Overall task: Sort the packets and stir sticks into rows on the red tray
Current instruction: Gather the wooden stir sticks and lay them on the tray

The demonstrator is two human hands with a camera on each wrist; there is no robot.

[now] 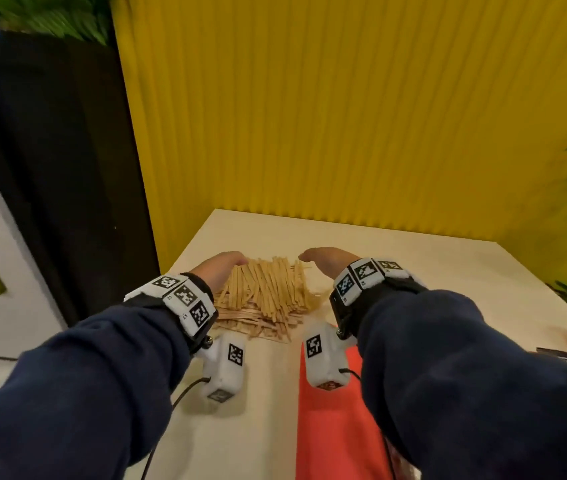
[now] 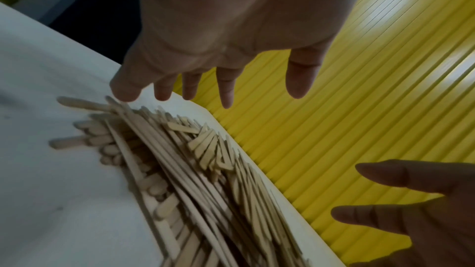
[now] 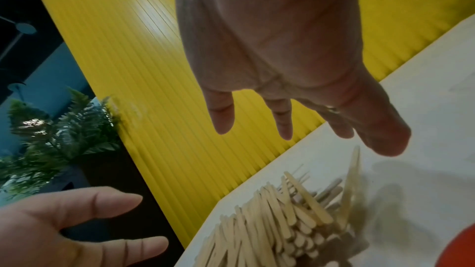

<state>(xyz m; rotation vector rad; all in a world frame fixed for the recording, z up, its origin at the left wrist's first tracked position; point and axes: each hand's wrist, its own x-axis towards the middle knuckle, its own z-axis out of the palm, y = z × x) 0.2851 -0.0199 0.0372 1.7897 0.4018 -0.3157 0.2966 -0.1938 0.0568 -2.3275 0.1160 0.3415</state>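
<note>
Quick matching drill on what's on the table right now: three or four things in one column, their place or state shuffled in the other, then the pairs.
Things:
1. stir sticks
2. red tray
3. left hand
4. right hand

Places or states:
A. open, at the pile's left edge
B. near side of the table, under the right forearm
C. heaped on the table between both hands
D. open, at the pile's right edge

Pairs: 1-C, 2-B, 3-A, 4-D

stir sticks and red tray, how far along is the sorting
Done: nothing visible. The stir sticks lie in one loose pile on the table, none on the visible part of the red tray. In hand: nothing gripped; the left hand and right hand flank the pile, fingers open. Left: all rows; no packets are clearly visible.
</note>
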